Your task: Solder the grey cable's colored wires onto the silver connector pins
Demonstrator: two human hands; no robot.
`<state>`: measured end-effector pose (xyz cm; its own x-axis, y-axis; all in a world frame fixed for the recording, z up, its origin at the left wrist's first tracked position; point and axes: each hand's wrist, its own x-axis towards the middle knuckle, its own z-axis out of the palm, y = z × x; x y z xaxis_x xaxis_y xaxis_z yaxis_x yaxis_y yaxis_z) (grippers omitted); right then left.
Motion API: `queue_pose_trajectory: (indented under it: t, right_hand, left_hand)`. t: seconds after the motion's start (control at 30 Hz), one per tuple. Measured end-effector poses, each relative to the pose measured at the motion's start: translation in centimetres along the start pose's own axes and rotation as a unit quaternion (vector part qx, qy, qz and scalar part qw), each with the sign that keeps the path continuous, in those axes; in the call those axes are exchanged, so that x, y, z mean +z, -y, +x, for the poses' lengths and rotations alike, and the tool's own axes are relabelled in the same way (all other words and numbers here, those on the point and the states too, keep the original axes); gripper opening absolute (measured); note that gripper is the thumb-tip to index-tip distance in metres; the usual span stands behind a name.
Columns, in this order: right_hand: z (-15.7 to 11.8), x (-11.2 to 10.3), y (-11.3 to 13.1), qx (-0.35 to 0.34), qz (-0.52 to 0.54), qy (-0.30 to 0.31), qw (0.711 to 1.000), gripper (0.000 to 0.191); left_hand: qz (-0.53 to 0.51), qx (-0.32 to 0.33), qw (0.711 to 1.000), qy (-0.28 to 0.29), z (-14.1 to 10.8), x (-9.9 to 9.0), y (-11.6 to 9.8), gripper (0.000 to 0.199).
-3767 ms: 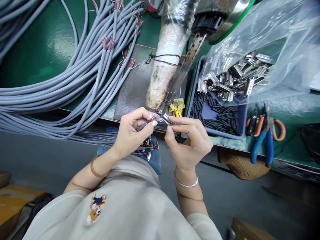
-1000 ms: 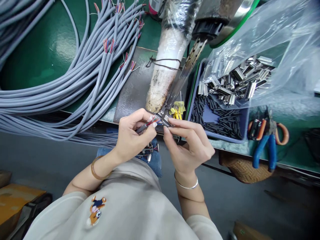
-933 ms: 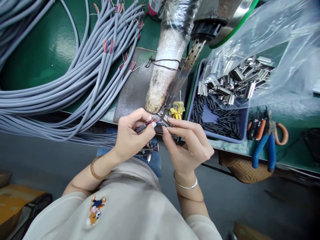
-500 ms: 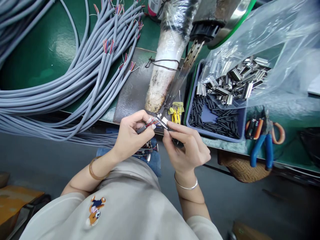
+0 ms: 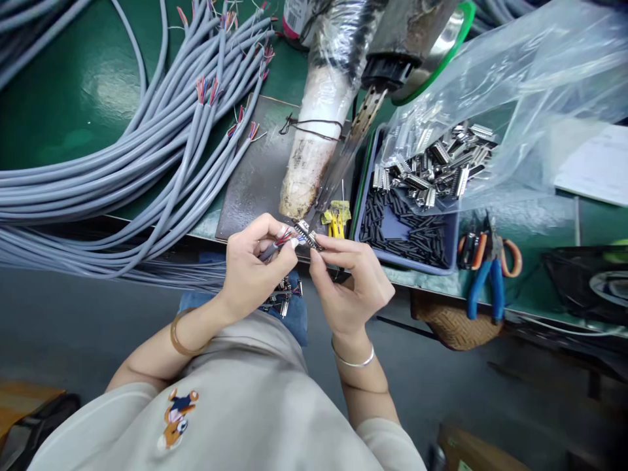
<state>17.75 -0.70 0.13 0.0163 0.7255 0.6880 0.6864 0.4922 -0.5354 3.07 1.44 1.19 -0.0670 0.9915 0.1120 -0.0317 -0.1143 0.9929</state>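
Observation:
In my left hand (image 5: 260, 265) is the end of a grey cable (image 5: 267, 252), pinched between thumb and fingers, its thin coloured wires fanned out. My right hand (image 5: 352, 278) pinches a small metal multi-pin connector (image 5: 306, 233) by its right end. The wires meet the connector's row of pins; whether each one is attached is too small to tell. Just above the connector, a soldering iron (image 5: 369, 112) with a perforated metal stem points down, its tip partly hidden. Beside it slants a plastic-wrapped white tube (image 5: 314, 124) with a stained lower end.
Grey cables (image 5: 147, 157) with stripped ends spread over the left of the green bench. Right of the iron, a blue tray (image 5: 454, 252) holds black sleeves and a bag of connectors (image 5: 441, 160). Blue-handled pliers (image 5: 485, 281) lie farther right. Wired connectors (image 5: 284, 297) rest on my lap.
The view has swung slightly to the right, so the bench things appear farther left. Both hands keep their grips, with the connector still close under the iron.

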Motion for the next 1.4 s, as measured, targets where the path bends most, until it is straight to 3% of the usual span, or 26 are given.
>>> queue_pose_trajectory:
  t: [0.7,0.93,1.1,1.2,1.33,1.4]
  right_hand:
    - [0.6,0.0,0.0,-0.001,-0.015,-0.012,1.0,0.021]
    - [-0.3,-0.2,-0.4,-0.076,-0.056,0.009,0.995,0.019]
    - [-0.6,-0.5,-0.5,-0.08,-0.068,0.006,0.994,0.021]
    - [-0.6,-0.9,-0.3,-0.02,-0.036,0.002,0.999,0.021]
    - [-0.8,-1.8,0.2,0.154,0.071,0.081,0.982,0.013]
    - [-1.0,-2.4,0.6,0.196,0.097,0.052,0.974,0.007]
  left_hand:
    - [0.045,0.05,0.998,-0.002,0.3,0.4,0.0,0.013]
    - [0.008,0.0,1.0,0.016,0.2,0.3,-0.1,0.016]
    - [-0.028,-0.037,0.998,0.03,-0.3,0.2,-0.1,0.016]
    - [-0.097,-0.08,0.99,0.056,-0.5,-0.3,-0.1,0.013]
    - [-0.186,-0.153,0.962,0.131,-0.8,-1.1,0.0,0.011]
    - [-0.203,-0.177,0.952,0.146,-0.9,-1.3,-0.2,0.01]
